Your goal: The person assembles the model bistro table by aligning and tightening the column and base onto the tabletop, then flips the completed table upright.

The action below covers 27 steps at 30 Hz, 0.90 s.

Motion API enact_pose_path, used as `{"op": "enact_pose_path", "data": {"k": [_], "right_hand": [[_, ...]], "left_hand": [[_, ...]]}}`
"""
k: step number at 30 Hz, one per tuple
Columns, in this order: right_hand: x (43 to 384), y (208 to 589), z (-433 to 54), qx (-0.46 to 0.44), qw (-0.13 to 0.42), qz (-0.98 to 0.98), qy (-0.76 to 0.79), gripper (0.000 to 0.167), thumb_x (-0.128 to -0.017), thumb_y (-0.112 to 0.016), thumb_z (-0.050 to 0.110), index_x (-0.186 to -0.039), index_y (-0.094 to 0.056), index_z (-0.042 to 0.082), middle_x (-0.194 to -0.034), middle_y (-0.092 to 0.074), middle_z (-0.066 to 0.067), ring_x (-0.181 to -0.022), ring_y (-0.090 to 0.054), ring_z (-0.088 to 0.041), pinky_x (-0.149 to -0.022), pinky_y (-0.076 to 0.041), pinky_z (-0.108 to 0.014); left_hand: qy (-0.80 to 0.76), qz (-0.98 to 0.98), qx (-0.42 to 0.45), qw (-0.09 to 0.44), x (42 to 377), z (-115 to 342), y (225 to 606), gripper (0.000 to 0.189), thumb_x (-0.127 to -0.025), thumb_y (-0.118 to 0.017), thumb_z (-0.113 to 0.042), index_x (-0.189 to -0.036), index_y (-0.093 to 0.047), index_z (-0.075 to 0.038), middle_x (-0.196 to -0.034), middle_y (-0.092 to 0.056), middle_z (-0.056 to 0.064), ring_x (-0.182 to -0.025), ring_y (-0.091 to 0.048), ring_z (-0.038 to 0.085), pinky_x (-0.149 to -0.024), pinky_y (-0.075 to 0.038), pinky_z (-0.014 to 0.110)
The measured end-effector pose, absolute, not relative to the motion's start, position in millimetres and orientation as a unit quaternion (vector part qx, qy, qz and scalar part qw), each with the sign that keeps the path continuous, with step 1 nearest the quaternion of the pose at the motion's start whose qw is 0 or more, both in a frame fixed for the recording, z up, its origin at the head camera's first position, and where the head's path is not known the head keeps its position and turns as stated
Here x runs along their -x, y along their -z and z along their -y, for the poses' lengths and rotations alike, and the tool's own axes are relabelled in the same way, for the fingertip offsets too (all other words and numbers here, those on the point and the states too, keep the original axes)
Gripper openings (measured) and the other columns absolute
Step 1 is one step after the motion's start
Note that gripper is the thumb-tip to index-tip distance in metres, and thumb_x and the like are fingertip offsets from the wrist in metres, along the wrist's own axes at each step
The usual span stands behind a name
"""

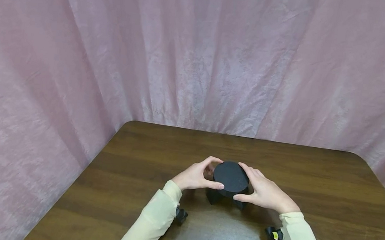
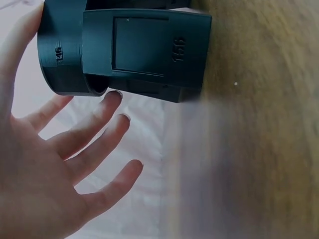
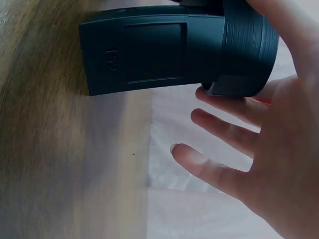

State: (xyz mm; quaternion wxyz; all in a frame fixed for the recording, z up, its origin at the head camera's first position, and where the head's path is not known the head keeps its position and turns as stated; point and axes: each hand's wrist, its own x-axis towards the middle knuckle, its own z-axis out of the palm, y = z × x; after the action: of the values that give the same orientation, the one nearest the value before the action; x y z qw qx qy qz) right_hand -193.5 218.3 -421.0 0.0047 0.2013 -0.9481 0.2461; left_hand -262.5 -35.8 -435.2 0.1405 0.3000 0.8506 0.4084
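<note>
A small black stool-shaped piece [image 1: 230, 176] with a thick round top and blocky legs [image 1: 212, 196] stands on the table in the head view. My left hand [image 1: 194, 177] holds the top's left side, thumb at the near edge and index finger at the far edge. From the right, my right hand [image 1: 268, 192] holds the same top in a like way. Raised numbers mark one leg [image 2: 144, 47] and the round top [image 2: 61, 50] in the left wrist view. The right wrist view has another numbered leg [image 3: 149, 55], with the lower fingers spread below.
The brown wooden table [image 1: 162, 144] has rounded far corners. Pink curtains [image 1: 219, 60] hang behind it and along the left. A small black device sits at each wrist, the left one [image 1: 181, 215] and the right one [image 1: 274, 233] close above the tabletop.
</note>
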Motion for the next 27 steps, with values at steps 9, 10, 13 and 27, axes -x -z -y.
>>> {"op": "enact_pose_path", "data": {"k": [9, 10, 13, 27], "right_hand": [[190, 426, -219, -0.19, -0.018, 0.946, -0.263, 0.1, -0.076, -0.072, 0.062, -0.152, -0.025, 0.015, -0.141, -0.047, -0.019, -0.126, -0.051, -0.035, -0.087, -0.05, -0.052], [190, 427, -218, -0.189, -0.026, 0.943, -0.271, 0.1, -0.076, -0.071, 0.063, -0.152, -0.024, 0.017, -0.142, -0.046, -0.019, -0.127, -0.051, -0.035, -0.088, -0.05, -0.052], [189, 430, -216, -0.194, -0.042, 0.936, -0.29, 0.1, -0.078, -0.07, 0.063, -0.153, -0.021, 0.019, -0.144, -0.044, -0.017, -0.13, -0.048, -0.034, -0.089, -0.049, -0.052], [189, 425, -220, -0.234, -0.064, 0.922, -0.302, 0.099, -0.086, -0.067, 0.052, -0.157, -0.009, 0.015, -0.153, -0.034, -0.022, -0.137, -0.037, -0.042, -0.099, -0.042, -0.057]], "left_hand": [[-0.39, -0.855, -0.308, 0.147, 260, 38, 440, 0.07, -0.08, -0.075, -0.048, -0.14, -0.039, -0.041, -0.111, -0.063, -0.003, -0.105, -0.062, 0.015, -0.088, -0.049, 0.034], [-0.386, -0.857, -0.308, 0.146, 259, 40, 441, 0.071, -0.08, -0.075, -0.049, -0.14, -0.039, -0.042, -0.112, -0.063, -0.003, -0.106, -0.062, 0.016, -0.089, -0.049, 0.035], [-0.365, -0.866, -0.312, 0.138, 257, 46, 442, 0.072, -0.08, -0.074, -0.052, -0.142, -0.036, -0.044, -0.118, -0.062, -0.001, -0.111, -0.061, 0.017, -0.09, -0.049, 0.038], [-0.317, -0.881, -0.331, 0.12, 254, 50, 439, 0.088, -0.077, -0.074, -0.057, -0.151, -0.028, -0.039, -0.142, -0.054, -0.002, -0.132, -0.048, 0.02, -0.105, -0.041, 0.049]]}}
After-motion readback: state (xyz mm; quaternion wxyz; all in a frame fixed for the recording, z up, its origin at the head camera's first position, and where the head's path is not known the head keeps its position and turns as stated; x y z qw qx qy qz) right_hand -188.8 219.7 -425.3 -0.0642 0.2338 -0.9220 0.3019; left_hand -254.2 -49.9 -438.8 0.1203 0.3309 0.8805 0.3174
